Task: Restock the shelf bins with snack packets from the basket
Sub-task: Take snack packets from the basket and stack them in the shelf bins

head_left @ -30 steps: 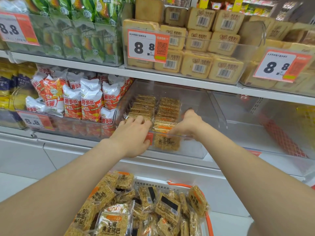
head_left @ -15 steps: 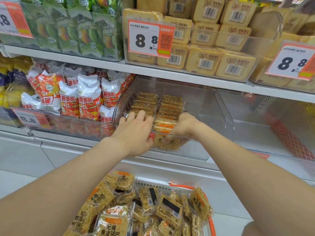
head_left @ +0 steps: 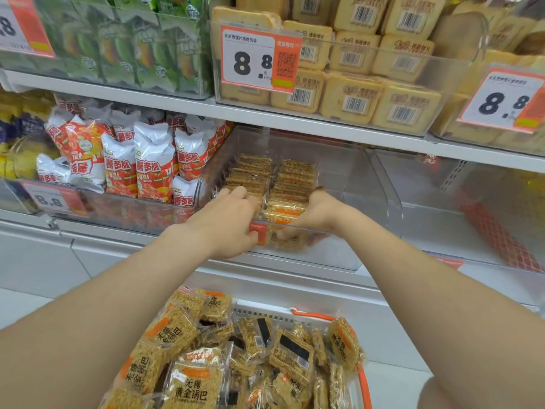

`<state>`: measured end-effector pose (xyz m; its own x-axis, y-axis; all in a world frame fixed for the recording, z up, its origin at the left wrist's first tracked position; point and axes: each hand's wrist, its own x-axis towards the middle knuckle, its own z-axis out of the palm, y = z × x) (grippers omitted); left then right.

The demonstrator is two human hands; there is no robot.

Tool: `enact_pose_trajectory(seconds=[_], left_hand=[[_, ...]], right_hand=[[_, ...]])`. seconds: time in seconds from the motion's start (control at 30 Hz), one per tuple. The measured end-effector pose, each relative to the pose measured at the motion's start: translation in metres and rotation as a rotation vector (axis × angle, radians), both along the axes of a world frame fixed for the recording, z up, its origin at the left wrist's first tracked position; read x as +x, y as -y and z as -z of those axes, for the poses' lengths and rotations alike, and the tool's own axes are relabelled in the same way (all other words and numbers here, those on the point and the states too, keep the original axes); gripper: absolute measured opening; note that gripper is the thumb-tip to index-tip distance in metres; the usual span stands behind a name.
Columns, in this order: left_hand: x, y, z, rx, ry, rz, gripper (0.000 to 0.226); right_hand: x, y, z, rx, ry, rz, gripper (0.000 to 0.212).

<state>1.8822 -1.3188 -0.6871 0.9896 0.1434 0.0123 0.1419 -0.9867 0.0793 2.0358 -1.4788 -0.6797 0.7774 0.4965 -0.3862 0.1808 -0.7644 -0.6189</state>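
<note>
Hands: left hand [head_left: 233, 219] and right hand [head_left: 317, 212] both curl round the front rice-crust packets [head_left: 281, 213], squeezing them between them.
Packets: two rows in the clear bin [head_left: 356, 184] at centre; more heaped in the basket [head_left: 265, 314] at 6 o'clock.
Risk: a leaning front packet may topple over the bin's lip; squeezing could crack the brittle crust.
Writing: basket wrappers read "无糖黄金锅巴"; price tag [head_left: 259, 60] at 12 o'clock reads "8.8".
</note>
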Motion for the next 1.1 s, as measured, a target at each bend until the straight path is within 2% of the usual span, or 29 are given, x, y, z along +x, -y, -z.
enact_pose_trajectory(seconds=[0.07, 0.1, 0.17, 0.23, 0.3, 0.37, 0.4, 0.47, 0.53, 0.6, 0.73, 0.8, 0.83, 0.93, 0.97, 1.1], left_hand=[[-0.003, 0.000, 0.000, -0.013, 0.010, 0.002, 0.046], [-0.005, 0.000, -0.001, -0.024, 0.023, 0.005, 0.048], [-0.009, 0.002, -0.002, -0.045, 0.074, 0.011, 0.048], [-0.014, 0.003, -0.006, -0.045, 0.178, 0.025, 0.038], [-0.021, 0.007, -0.011, -0.068, 0.268, 0.030, 0.024], [-0.028, 0.011, -0.015, -0.122, 0.259, -0.003, 0.016], [-0.032, 0.012, -0.014, -0.133, 0.206, -0.024, 0.017], [-0.038, 0.012, -0.007, -0.109, 0.034, -0.038, 0.021], [-0.044, 0.011, 0.005, -0.059, -0.156, -0.016, 0.017], [-0.046, 0.011, 0.025, -0.042, -0.322, 0.019, 0.011], [-0.054, 0.021, 0.075, 0.052, -0.687, 0.049, 0.015], [-0.059, 0.027, 0.090, 0.158, -0.767, 0.049, 0.004], [-0.061, 0.029, 0.096, 0.225, -0.801, 0.044, 0.009], [-0.066, 0.037, 0.104, 0.330, -0.853, 0.003, 0.062], [-0.068, 0.040, 0.101, 0.363, -0.846, 0.009, 0.071], [-0.067, 0.042, 0.104, 0.421, -0.784, 0.066, 0.059]], right_hand=[[0.002, 0.006, -0.001, 0.072, -0.074, 0.031, 0.130], [0.003, 0.009, -0.002, 0.094, -0.106, 0.046, 0.126], [-0.001, 0.014, -0.007, 0.128, -0.092, 0.098, 0.090], [-0.007, 0.018, -0.010, 0.065, 0.116, 0.147, 0.068], [-0.017, 0.020, -0.009, 0.030, 0.470, 0.151, 0.052], [-0.030, 0.022, -0.009, 0.110, 0.787, 0.060, 0.030], [-0.039, 0.023, -0.012, 0.164, 0.869, -0.006, 0.022], [-0.061, 0.023, -0.017, 0.231, 0.886, -0.115, 0.022], [-0.087, 0.020, -0.019, 0.209, 0.807, -0.206, 0.027], [-0.107, 0.014, -0.012, 0.101, 0.726, -0.336, 0.028], [-0.137, 0.004, 0.006, -0.233, 0.676, -0.598, 0.030], [-0.145, 0.001, 0.014, -0.352, 0.685, -0.674, 0.032], [-0.149, -0.001, 0.017, -0.386, 0.694, -0.698, 0.032], [-0.154, -0.005, 0.023, -0.404, 0.710, -0.726, 0.031], [-0.154, -0.006, 0.022, -0.397, 0.718, -0.728, 0.031], [-0.155, -0.010, 0.021, -0.366, 0.722, -0.738, 0.031]])
